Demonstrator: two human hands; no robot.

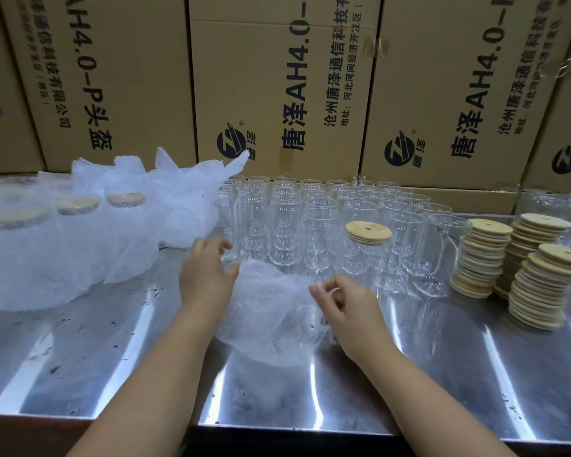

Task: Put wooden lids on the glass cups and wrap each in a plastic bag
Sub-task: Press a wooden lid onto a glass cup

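Left hand [208, 272] pinches the left edge of the bag [271, 315], fingers curled on the film. Right hand [348, 306] pinches the right edge the same way. Bag lies crumpled on the worktop [442, 374] between the hands; can't tell if anything is inside. Lidded cup [365, 258] stands upright just behind the right hand, among the bare cups [284, 225]. Step looks like opening the bag: pull the layers apart for a wide mouth, then sleeve the lidded cup without knocking its neighbours. Wrapped cups [80, 245] sit left, lid stacks [482, 258] right.
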